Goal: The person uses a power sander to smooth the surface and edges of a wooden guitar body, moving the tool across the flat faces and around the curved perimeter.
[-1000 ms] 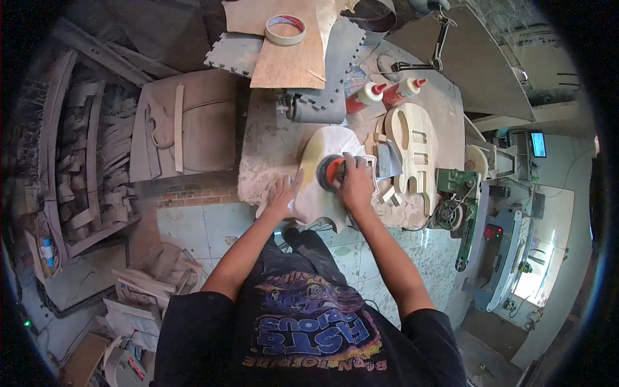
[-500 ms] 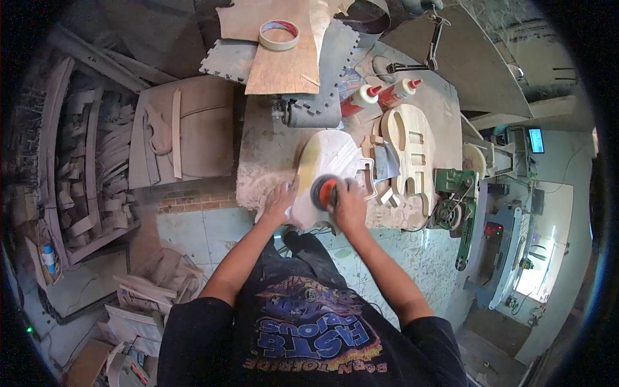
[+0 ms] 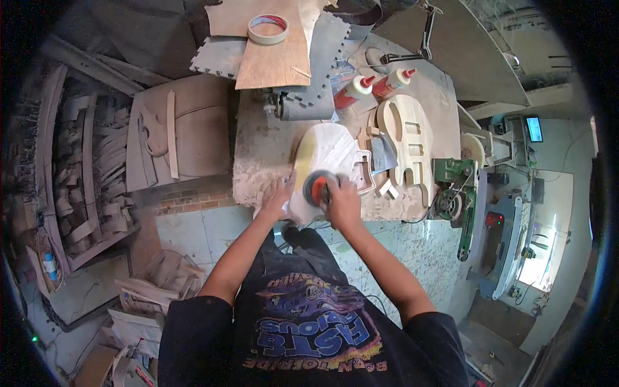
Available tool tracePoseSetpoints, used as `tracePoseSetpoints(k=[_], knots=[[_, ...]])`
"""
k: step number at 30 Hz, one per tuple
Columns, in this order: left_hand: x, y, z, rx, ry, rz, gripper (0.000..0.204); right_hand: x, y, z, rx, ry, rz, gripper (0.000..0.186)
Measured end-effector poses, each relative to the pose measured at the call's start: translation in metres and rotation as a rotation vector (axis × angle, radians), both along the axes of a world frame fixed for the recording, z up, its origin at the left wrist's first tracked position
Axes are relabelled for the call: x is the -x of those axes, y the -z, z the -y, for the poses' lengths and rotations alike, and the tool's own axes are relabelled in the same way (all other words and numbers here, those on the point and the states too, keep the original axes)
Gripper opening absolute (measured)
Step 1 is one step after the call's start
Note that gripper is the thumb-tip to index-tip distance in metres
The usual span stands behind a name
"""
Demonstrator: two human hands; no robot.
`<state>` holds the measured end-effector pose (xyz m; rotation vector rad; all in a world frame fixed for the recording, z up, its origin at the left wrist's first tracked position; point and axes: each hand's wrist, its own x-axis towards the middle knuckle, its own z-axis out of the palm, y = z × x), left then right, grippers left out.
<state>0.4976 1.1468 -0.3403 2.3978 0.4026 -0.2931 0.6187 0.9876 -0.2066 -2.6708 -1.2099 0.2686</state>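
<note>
A pale wooden guitar body [image 3: 327,145] with a yellowish band along its left side lies on the workbench in front of me. My right hand [image 3: 343,201] is closed around an orange-and-black sander [image 3: 316,188], whose round pad rests on the near part of the body. The pad's edge looks slightly blurred. At the body's near left edge, my left hand [image 3: 276,196] lies with fingers stretched out, touching the edge. Just right of the body is a light, frame-shaped template [image 3: 365,171]. A second guitar body [image 3: 414,132] with routed cavities lies farther right.
Two glue bottles [image 3: 353,92] stand beyond the bodies. A tape roll [image 3: 268,29] sits on a wooden board [image 3: 274,68] over grey foam mats. A green machine [image 3: 455,193] stands at the bench's right. Wood offcuts fill a rack [image 3: 90,174] at left. The dusty workbench [image 3: 255,145] ends near my waist.
The sander and my right hand have shifted slightly toward me and left over the guitar body. My left hand stays at the body's edge. The whole view has moved a little.
</note>
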Motion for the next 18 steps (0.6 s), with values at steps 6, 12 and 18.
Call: tracePoseSetpoints(k=[6,12,18], knots=[[-0.003,-0.008,0.001,-0.010,0.005,-0.002,0.164,-0.016,0.000,-0.006,-0.065,0.048,0.062,0.073],[0.001,-0.006,0.002,-0.028,-0.023,0.024,0.163,-0.011,-0.004,0.000,-0.046,0.014,0.031,0.072],[0.003,-0.001,-0.001,0.002,-0.006,0.020,0.160,-0.003,0.004,0.009,0.078,0.036,0.048,0.073]])
